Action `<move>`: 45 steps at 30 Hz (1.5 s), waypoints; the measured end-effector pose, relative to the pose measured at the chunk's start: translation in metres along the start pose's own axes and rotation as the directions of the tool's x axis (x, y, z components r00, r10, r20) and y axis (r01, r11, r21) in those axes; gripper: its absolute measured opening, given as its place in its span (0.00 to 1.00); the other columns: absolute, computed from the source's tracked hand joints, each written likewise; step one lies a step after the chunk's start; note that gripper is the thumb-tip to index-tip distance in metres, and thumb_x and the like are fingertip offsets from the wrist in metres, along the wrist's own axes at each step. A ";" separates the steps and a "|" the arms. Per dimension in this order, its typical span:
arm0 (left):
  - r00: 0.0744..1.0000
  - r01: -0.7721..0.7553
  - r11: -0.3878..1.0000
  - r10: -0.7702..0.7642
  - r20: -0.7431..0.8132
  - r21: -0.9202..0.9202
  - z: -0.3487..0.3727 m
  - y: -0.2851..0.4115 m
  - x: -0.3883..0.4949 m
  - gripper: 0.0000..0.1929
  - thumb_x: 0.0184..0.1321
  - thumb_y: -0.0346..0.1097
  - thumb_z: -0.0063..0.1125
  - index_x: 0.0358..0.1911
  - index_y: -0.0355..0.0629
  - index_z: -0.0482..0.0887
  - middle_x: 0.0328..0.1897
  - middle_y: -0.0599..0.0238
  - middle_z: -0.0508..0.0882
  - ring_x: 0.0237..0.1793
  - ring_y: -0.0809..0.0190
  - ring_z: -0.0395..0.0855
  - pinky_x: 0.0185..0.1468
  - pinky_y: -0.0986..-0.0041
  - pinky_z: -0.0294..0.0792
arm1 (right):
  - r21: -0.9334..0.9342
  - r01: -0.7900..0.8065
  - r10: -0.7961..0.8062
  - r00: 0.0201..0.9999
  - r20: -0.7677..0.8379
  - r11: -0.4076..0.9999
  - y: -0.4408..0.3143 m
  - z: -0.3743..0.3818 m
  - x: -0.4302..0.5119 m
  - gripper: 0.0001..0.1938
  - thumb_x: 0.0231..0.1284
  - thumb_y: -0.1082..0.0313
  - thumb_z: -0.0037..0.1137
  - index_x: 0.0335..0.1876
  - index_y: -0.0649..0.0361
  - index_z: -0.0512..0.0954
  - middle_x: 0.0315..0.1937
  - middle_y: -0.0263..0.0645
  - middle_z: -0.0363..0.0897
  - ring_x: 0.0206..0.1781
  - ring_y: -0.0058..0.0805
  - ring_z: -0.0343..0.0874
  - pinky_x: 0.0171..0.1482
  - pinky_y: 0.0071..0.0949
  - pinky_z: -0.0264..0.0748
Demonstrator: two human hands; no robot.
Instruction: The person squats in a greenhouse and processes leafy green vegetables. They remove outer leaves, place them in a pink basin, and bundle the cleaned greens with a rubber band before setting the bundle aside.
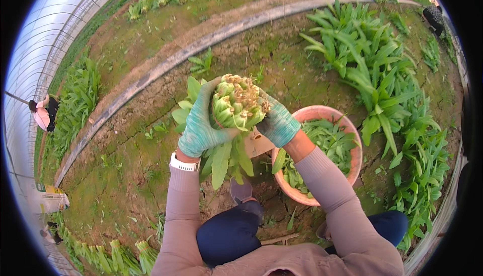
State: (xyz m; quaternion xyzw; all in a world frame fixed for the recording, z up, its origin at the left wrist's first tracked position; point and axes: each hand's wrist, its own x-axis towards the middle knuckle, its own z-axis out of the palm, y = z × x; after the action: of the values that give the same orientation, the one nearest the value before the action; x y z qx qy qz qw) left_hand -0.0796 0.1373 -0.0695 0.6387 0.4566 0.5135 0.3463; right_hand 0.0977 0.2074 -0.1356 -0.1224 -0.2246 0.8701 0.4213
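A bundle of leafy greens (238, 104), possibly leaf lettuce, is held up in front of me, its pale stem ends and brown roots turned towards my face. A thin reddish band runs around the stems. My left hand (202, 127), in a green-and-white knit glove, wraps the bundle from the left, thumb across its near side. Gloved alike, my right hand (281, 121) rests against the right side by the root ends; its fingertips are partly hidden. Long leaves hang below the left hand. Just beyond my right wrist stands a pinkish plastic tub (356, 162) holding loose green leaves (332, 144).
Loose greens (377, 68) lie in a long heap on the right. Tied bundles (145, 255) stand at lower left. A pale strip (226, 36) curves across the soil. Beneath the bundle is a tan board-like object (256, 145). Other people (43, 113) crouch at the greenhouse edges.
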 end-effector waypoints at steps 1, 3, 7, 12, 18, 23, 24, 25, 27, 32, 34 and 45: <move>0.999 -0.039 0.997 0.037 -0.024 -0.065 0.001 0.018 -0.001 0.51 0.36 0.35 0.81 0.69 0.42 0.62 0.63 0.59 0.74 0.64 0.60 0.72 0.68 0.65 0.66 | -0.101 0.043 -0.042 0.999 0.013 0.994 -0.013 0.024 -0.007 0.22 0.69 0.66 0.55 0.66 0.61 0.70 0.59 0.38 0.77 0.60 0.29 0.77 0.62 0.30 0.75; 0.999 -0.047 0.970 0.044 -0.018 -0.237 0.006 0.054 0.001 0.52 0.37 0.33 0.81 0.69 0.43 0.60 0.67 0.59 0.72 0.65 0.60 0.72 0.68 0.65 0.66 | -0.358 0.111 -0.185 0.966 -0.178 0.927 -0.050 0.073 -0.022 0.19 0.64 0.73 0.58 0.60 0.64 0.73 0.55 0.42 0.80 0.53 0.30 0.81 0.54 0.27 0.80; 0.995 -0.085 0.818 0.105 0.002 -0.569 0.021 0.101 -0.001 0.53 0.39 0.34 0.80 0.72 0.42 0.59 0.67 0.57 0.74 0.65 0.57 0.74 0.67 0.62 0.69 | -0.381 0.434 -0.520 0.840 -0.156 0.816 -0.116 0.124 -0.076 0.21 0.60 0.72 0.61 0.60 0.63 0.72 0.52 0.41 0.80 0.54 0.28 0.79 0.54 0.26 0.78; 0.985 -0.057 0.793 0.144 0.097 -0.607 0.054 0.181 -0.021 0.52 0.39 0.38 0.80 0.71 0.41 0.62 0.66 0.58 0.76 0.64 0.56 0.75 0.68 0.62 0.69 | -0.704 0.610 -0.409 0.783 0.468 0.364 -0.136 0.181 -0.177 0.45 0.55 0.60 0.69 0.76 0.60 0.54 0.73 0.41 0.58 0.73 0.32 0.62 0.73 0.33 0.59; 0.921 0.160 0.824 0.073 0.382 -0.543 0.109 0.221 -0.052 0.54 0.40 0.57 0.80 0.69 0.38 0.64 0.67 0.61 0.74 0.63 0.59 0.75 0.65 0.66 0.68 | -0.760 0.534 -0.464 0.815 0.347 0.371 -0.143 0.206 -0.255 0.40 0.57 0.52 0.67 0.71 0.59 0.61 0.67 0.38 0.64 0.66 0.27 0.66 0.68 0.30 0.64; 0.861 0.250 0.823 0.051 0.505 -0.510 0.145 0.195 -0.062 0.53 0.45 0.68 0.70 0.71 0.41 0.63 0.67 0.60 0.74 0.63 0.59 0.75 0.66 0.64 0.70 | -0.947 0.308 -0.663 0.728 0.175 0.088 -0.134 0.192 -0.289 0.27 0.61 0.52 0.63 0.61 0.60 0.72 0.50 0.38 0.77 0.51 0.24 0.77 0.53 0.26 0.74; 0.843 0.289 0.801 0.047 0.535 -0.524 0.154 0.194 -0.065 0.51 0.50 0.68 0.67 0.71 0.40 0.62 0.67 0.61 0.73 0.63 0.61 0.74 0.66 0.66 0.68 | -0.955 0.293 -0.710 0.664 0.235 -0.042 -0.134 0.187 -0.288 0.26 0.60 0.49 0.62 0.56 0.61 0.75 0.42 0.42 0.81 0.46 0.30 0.81 0.48 0.30 0.76; 0.825 0.326 0.778 0.044 0.564 -0.537 0.162 0.194 -0.067 0.50 0.54 0.68 0.63 0.71 0.40 0.61 0.67 0.63 0.73 0.64 0.63 0.73 0.67 0.68 0.67 | -0.980 0.168 -0.681 0.706 0.195 -0.107 -0.137 0.184 -0.289 0.27 0.61 0.46 0.60 0.55 0.61 0.75 0.44 0.45 0.81 0.47 0.35 0.82 0.49 0.32 0.77; 0.843 0.344 0.754 0.014 0.538 -0.559 0.175 0.193 -0.066 0.49 0.55 0.68 0.62 0.72 0.43 0.60 0.69 0.61 0.72 0.65 0.61 0.73 0.67 0.65 0.68 | -0.967 -0.069 -0.625 0.774 0.104 -0.246 -0.145 0.186 -0.292 0.29 0.61 0.40 0.56 0.53 0.61 0.76 0.49 0.51 0.81 0.50 0.46 0.83 0.49 0.37 0.78; 0.847 0.440 0.509 0.039 0.530 -0.740 0.207 0.169 -0.069 0.51 0.53 0.68 0.63 0.73 0.44 0.58 0.71 0.57 0.69 0.66 0.55 0.73 0.67 0.58 0.70 | -0.985 -0.133 -0.524 0.850 -0.058 -0.107 -0.168 0.171 -0.284 0.35 0.63 0.35 0.50 0.61 0.60 0.73 0.51 0.51 0.80 0.53 0.46 0.81 0.57 0.38 0.73; 0.845 0.426 0.463 0.104 0.525 -0.777 0.215 0.159 -0.069 0.51 0.52 0.66 0.67 0.73 0.45 0.57 0.72 0.57 0.69 0.67 0.54 0.72 0.68 0.57 0.69 | -0.982 -0.139 -0.520 0.853 -0.053 -0.128 -0.169 0.165 -0.283 0.35 0.63 0.35 0.49 0.62 0.59 0.72 0.54 0.51 0.79 0.55 0.46 0.80 0.57 0.38 0.73; 0.744 0.582 0.478 0.014 0.668 -0.658 0.241 0.143 -0.059 0.42 0.49 0.38 0.73 0.68 0.35 0.63 0.63 0.52 0.77 0.60 0.51 0.79 0.65 0.57 0.72 | -0.588 0.244 -0.054 0.895 0.442 -0.771 -0.203 0.117 -0.276 0.22 0.71 0.62 0.40 0.69 0.50 0.68 0.65 0.45 0.69 0.65 0.46 0.72 0.62 0.42 0.73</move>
State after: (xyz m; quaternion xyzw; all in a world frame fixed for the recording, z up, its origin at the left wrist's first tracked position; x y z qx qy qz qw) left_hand 0.1842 0.0395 -0.0153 0.4248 0.1252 0.3703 0.8166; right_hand 0.3583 0.0667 0.0726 -0.3308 -0.9198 -0.0020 0.2109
